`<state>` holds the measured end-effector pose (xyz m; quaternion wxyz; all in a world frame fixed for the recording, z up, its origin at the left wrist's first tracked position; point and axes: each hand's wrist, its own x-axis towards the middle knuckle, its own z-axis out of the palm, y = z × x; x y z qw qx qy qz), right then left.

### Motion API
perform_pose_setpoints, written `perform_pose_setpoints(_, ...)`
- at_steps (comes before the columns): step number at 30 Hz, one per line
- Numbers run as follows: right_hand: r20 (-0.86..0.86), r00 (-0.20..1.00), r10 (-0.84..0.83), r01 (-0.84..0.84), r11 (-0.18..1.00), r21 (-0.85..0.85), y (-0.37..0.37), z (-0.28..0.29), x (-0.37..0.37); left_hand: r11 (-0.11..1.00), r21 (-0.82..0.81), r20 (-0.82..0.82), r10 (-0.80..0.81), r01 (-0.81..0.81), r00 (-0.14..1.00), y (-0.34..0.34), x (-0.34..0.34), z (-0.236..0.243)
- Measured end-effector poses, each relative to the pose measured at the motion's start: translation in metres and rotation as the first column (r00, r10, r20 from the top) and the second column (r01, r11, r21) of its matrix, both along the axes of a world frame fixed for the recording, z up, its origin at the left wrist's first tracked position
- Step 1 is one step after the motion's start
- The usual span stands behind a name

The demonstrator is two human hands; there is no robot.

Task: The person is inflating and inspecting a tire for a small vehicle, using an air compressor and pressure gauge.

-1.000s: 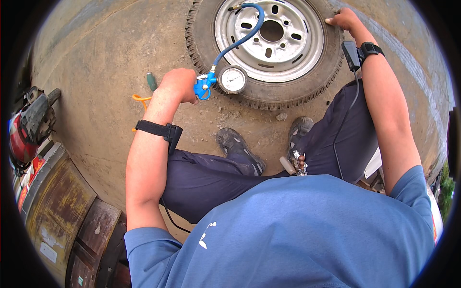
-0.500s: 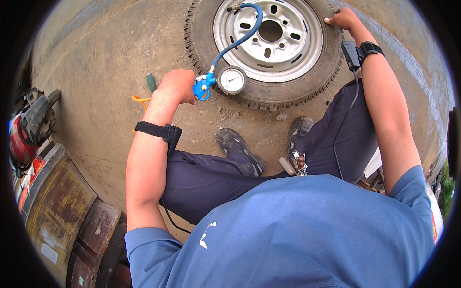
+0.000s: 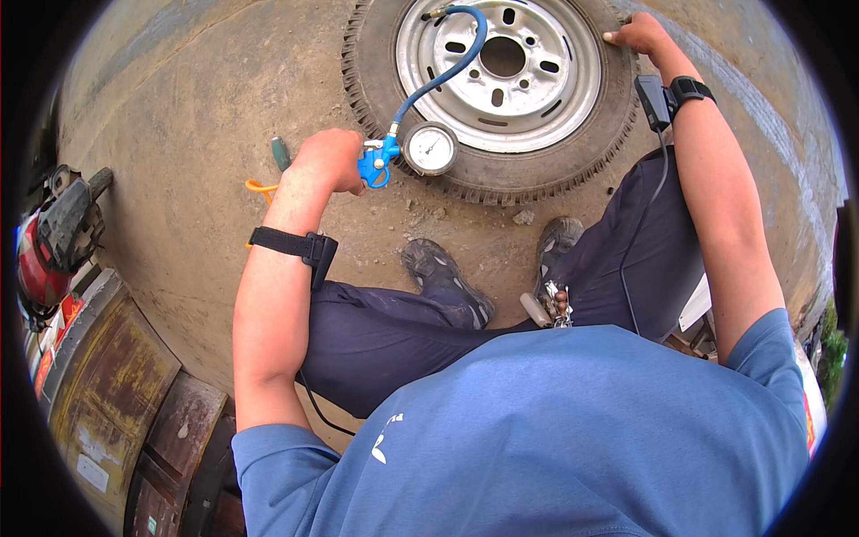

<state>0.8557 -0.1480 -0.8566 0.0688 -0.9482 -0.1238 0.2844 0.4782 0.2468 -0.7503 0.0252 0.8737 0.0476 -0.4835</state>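
Observation:
My left hand (image 3: 331, 161) grips a blue inflator gun (image 3: 378, 163) fitted with a round white-faced gauge (image 3: 430, 148). A blue hose (image 3: 434, 79) rises from the gun and curves to a fitting on the silver rim of a wheel (image 3: 537, 112), which has a worn black tyre (image 3: 376, 76). An orange hose (image 3: 259, 186) runs out behind my left hand. My right hand (image 3: 637, 34) grips the tyre's outer edge at the upper right, thumb on the sidewall.
A green handle (image 3: 280, 152) lies left of my left hand. A red-and-black machine (image 3: 49, 251) and rusty panels (image 3: 107, 394) stand at the left. My shoes (image 3: 434, 268) are just below the tyre, and a bunch of keys (image 3: 559, 304) sits by my right leg.
The inflator, gauge and wheel have shifted very slightly left in the picture. Both hands keep their holds and almost the same positions.

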Motion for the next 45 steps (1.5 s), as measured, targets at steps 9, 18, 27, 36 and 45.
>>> perform_pose_setpoints(9,0.062,0.997,0.041,-0.039,0.999,-0.027,-0.008,-0.01,0.006,1.0,0.016,0.031,0.005,-0.006,1.0,-0.002,-0.002,-0.004)
perform_pose_setpoints(18,0.035,0.999,0.02,-0.019,0.999,-0.026,-0.005,-0.004,0.005,1.0,0.013,-0.007,0.0,0.0,1.0,-0.003,0.003,0.001)
perform_pose_setpoints(27,0.024,1.0,0.003,-0.004,1.0,0.031,-0.005,-0.001,0.003,1.0,0.021,-0.044,-0.017,0.018,0.999,-0.004,0.005,0.002)
perform_pose_setpoints(36,0.037,0.999,-0.006,0.006,1.0,-0.007,-0.003,-0.003,0.001,1.0,0.015,-0.038,-0.018,0.019,0.999,-0.004,0.003,0.003)
perform_pose_setpoints(45,0.042,0.999,0.026,-0.026,1.0,0.008,-0.003,-0.001,-0.001,1.0,0.021,-0.042,-0.012,0.013,0.999,-0.005,0.002,0.003)
